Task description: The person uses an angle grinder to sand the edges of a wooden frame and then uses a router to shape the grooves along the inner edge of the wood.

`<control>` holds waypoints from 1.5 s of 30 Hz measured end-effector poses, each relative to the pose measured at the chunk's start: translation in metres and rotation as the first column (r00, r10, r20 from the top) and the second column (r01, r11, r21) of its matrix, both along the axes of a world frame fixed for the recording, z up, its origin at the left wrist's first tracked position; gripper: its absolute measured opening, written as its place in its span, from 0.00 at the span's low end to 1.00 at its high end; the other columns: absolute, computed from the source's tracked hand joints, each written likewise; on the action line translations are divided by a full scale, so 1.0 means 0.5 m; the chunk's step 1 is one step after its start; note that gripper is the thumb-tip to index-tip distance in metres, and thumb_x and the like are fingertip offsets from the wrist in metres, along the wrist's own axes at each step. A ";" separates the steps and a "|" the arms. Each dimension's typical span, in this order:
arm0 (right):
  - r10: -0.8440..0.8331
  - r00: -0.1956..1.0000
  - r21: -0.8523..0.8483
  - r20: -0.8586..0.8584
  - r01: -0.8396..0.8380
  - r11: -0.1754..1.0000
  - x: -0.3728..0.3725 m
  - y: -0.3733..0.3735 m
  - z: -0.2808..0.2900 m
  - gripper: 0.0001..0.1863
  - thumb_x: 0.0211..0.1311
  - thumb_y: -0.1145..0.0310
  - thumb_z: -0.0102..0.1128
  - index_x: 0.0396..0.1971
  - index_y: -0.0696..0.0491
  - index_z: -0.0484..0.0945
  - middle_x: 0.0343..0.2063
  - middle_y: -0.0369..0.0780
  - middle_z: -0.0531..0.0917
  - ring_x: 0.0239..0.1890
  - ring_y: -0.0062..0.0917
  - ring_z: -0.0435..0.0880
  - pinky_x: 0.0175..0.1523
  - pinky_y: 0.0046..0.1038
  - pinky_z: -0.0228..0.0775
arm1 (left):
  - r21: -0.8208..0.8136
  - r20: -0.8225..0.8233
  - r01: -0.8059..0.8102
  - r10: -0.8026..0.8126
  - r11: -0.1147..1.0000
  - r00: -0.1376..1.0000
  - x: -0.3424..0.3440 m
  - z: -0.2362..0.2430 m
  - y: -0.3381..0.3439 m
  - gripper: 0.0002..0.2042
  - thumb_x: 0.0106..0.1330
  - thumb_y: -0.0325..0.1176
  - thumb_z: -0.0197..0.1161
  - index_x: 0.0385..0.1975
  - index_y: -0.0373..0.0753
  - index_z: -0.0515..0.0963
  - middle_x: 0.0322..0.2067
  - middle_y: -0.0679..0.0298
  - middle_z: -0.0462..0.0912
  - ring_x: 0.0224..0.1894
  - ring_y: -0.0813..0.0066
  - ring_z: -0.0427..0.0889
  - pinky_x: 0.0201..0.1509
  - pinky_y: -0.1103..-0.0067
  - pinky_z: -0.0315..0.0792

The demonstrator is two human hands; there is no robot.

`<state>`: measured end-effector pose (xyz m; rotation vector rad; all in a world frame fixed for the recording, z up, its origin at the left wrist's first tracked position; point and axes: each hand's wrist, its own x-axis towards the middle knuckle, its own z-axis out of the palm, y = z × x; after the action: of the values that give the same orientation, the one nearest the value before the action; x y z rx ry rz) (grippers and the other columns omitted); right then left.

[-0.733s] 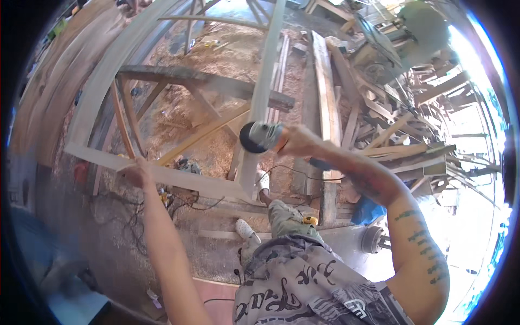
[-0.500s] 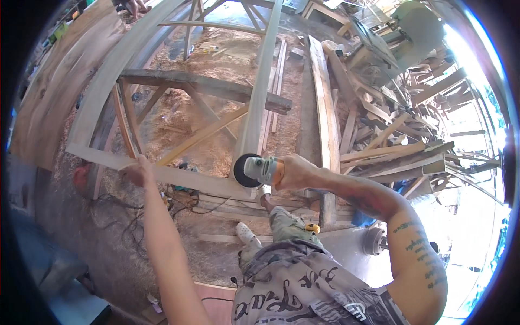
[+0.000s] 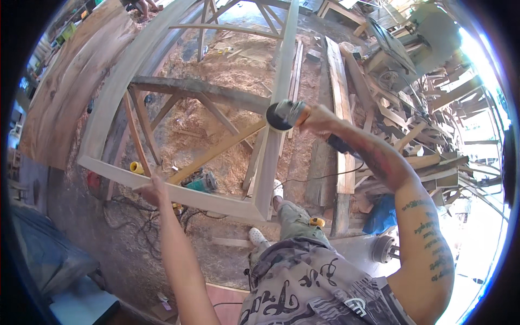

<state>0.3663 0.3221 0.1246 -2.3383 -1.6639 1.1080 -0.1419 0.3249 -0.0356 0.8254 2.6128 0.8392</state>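
A large pale wooden frame (image 3: 216, 205) lies across sawhorses in front of me. My left hand (image 3: 154, 190) is closed around its near rail, left of the middle. In my right hand (image 3: 318, 120) is an angle grinder (image 3: 297, 112) with an orange-and-grey body and a round black disc (image 3: 279, 115). The disc is over the frame's right long rail (image 3: 275, 146), apparently against its upper face; exact contact cannot be made out. A cord trails from the tool's rear. A dark sawhorse beam (image 3: 203, 91) runs beneath the frame.
A green power tool (image 3: 201, 182) and a yellow ring-shaped thing (image 3: 136, 167) lie in the sawdust. Cables (image 3: 135, 222) tangle near the front rail. Wide planks (image 3: 70, 92) stand left, scrap wood (image 3: 428, 119) is heaped right. Another person's hand (image 3: 145, 7) shows at top left.
My right hand has moved the grinder away from the near right corner, farther along the right rail. My left hand still holds the near rail. The whole view has shifted slightly.
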 end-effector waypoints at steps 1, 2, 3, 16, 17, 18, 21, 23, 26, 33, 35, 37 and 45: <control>-0.022 0.999 0.018 -0.028 0.023 1.000 0.016 0.041 0.006 0.18 0.37 0.65 0.77 0.31 0.55 0.86 0.25 0.38 0.86 0.26 0.24 0.84 0.34 0.29 0.78 | -0.018 -0.022 -0.001 0.001 1.000 1.000 -0.011 -0.007 -0.002 0.37 0.55 0.44 0.64 0.55 0.22 0.57 0.48 0.33 0.74 0.49 0.37 0.81 0.51 0.55 0.79; -0.041 0.998 0.031 -0.056 0.043 0.999 0.035 0.081 0.004 0.17 0.36 0.66 0.77 0.31 0.55 0.87 0.25 0.38 0.86 0.26 0.23 0.83 0.34 0.28 0.77 | -0.038 -0.044 -0.004 0.003 0.999 0.999 -0.022 -0.015 -0.007 0.36 0.55 0.43 0.64 0.55 0.22 0.57 0.49 0.34 0.73 0.50 0.37 0.81 0.52 0.55 0.79; -0.034 0.998 0.020 -0.052 0.035 0.999 0.069 0.121 -0.009 0.17 0.36 0.66 0.77 0.31 0.55 0.87 0.25 0.38 0.86 0.26 0.23 0.83 0.34 0.28 0.77 | 0.019 -0.024 0.000 0.000 1.000 1.000 -0.020 -0.014 -0.006 0.36 0.55 0.43 0.64 0.55 0.22 0.58 0.48 0.34 0.74 0.49 0.37 0.81 0.51 0.54 0.78; -0.004 0.998 0.178 -0.069 0.016 0.984 0.381 0.554 -0.063 0.14 0.39 0.69 0.74 0.31 0.54 0.88 0.27 0.35 0.86 0.27 0.19 0.81 0.35 0.24 0.73 | 0.170 0.009 0.022 -0.024 0.985 1.000 -0.015 -0.040 -0.002 0.41 0.57 0.42 0.66 0.65 0.24 0.56 0.53 0.34 0.74 0.53 0.39 0.79 0.58 0.55 0.72; 0.007 0.999 0.213 -0.032 0.000 0.977 0.398 0.581 -0.057 0.15 0.40 0.68 0.74 0.32 0.55 0.88 0.27 0.35 0.85 0.26 0.19 0.80 0.33 0.24 0.72 | 0.164 0.010 0.009 -0.011 0.986 1.000 0.000 -0.034 0.009 0.41 0.56 0.42 0.67 0.65 0.24 0.55 0.53 0.35 0.74 0.53 0.39 0.79 0.59 0.55 0.72; 0.007 1.000 0.224 -0.004 -0.006 0.975 0.417 0.601 -0.050 0.16 0.40 0.68 0.74 0.33 0.55 0.88 0.27 0.35 0.85 0.26 0.19 0.80 0.33 0.24 0.72 | 0.095 0.017 -0.023 0.021 0.995 1.000 0.015 -0.025 0.020 0.41 0.56 0.41 0.68 0.65 0.24 0.57 0.55 0.37 0.73 0.55 0.42 0.78 0.59 0.57 0.72; 0.028 0.997 0.196 -0.075 -0.013 0.981 0.399 0.661 -0.103 0.17 0.41 0.68 0.74 0.35 0.55 0.88 0.27 0.35 0.85 0.27 0.19 0.80 0.34 0.24 0.72 | 0.044 -0.048 -0.048 0.050 0.998 0.998 -0.049 -0.030 -0.027 0.41 0.55 0.40 0.69 0.65 0.25 0.58 0.56 0.37 0.73 0.57 0.43 0.77 0.60 0.59 0.72; 0.008 0.998 0.205 -0.059 0.005 0.979 0.429 0.669 -0.053 0.17 0.41 0.68 0.73 0.36 0.56 0.87 0.27 0.35 0.85 0.27 0.19 0.80 0.34 0.24 0.72 | 0.089 -0.013 0.005 -0.004 0.996 1.000 -0.076 -0.101 -0.039 0.41 0.55 0.41 0.68 0.66 0.26 0.58 0.55 0.35 0.74 0.57 0.41 0.77 0.61 0.59 0.72; -0.002 0.985 0.143 -0.174 0.028 0.989 0.434 0.656 -0.118 0.18 0.42 0.68 0.73 0.38 0.56 0.87 0.27 0.35 0.84 0.28 0.19 0.81 0.35 0.23 0.72 | 0.162 0.048 -0.049 0.042 0.985 0.998 -0.085 -0.096 -0.047 0.44 0.53 0.41 0.71 0.67 0.24 0.59 0.60 0.39 0.73 0.61 0.45 0.76 0.65 0.62 0.70; -0.003 0.995 -0.014 -0.096 0.002 1.000 0.255 0.377 -0.084 0.21 0.45 0.68 0.72 0.43 0.56 0.85 0.27 0.34 0.82 0.28 0.19 0.80 0.34 0.23 0.72 | 0.069 -0.040 -0.011 0.013 0.998 0.999 -0.030 -0.046 0.003 0.41 0.50 0.48 0.72 0.56 0.21 0.63 0.50 0.36 0.76 0.54 0.38 0.78 0.61 0.57 0.71; 0.067 0.995 -0.048 -0.076 -0.071 0.996 0.196 0.294 -0.075 0.21 0.44 0.69 0.73 0.42 0.57 0.84 0.27 0.34 0.82 0.27 0.20 0.80 0.35 0.25 0.72 | 0.117 -0.017 -0.004 0.006 0.993 1.000 -0.018 -0.029 -0.001 0.41 0.50 0.46 0.71 0.57 0.21 0.61 0.49 0.35 0.76 0.52 0.38 0.80 0.59 0.57 0.73; 0.092 0.980 0.128 -0.176 -0.070 0.989 0.152 0.205 -0.085 0.18 0.43 0.71 0.74 0.39 0.56 0.84 0.26 0.33 0.82 0.26 0.19 0.80 0.32 0.23 0.70 | 0.166 -0.010 0.027 -0.026 0.986 1.000 -0.041 -0.034 -0.010 0.40 0.51 0.45 0.69 0.57 0.21 0.60 0.48 0.34 0.76 0.51 0.37 0.80 0.57 0.56 0.74; 0.251 0.962 0.075 -0.104 -0.244 0.967 -0.044 -0.108 -0.061 0.21 0.41 0.71 0.77 0.38 0.59 0.83 0.27 0.36 0.86 0.31 0.20 0.83 0.40 0.26 0.75 | 0.099 0.027 0.074 -0.077 0.992 0.997 0.005 -0.007 -0.009 0.42 0.55 0.45 0.63 0.57 0.15 0.53 0.46 0.33 0.77 0.47 0.36 0.82 0.51 0.57 0.79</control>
<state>0.3440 0.2684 0.0940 -2.0307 -1.9577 1.1845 -0.1392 0.3205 -0.0392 0.9241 2.5142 0.9567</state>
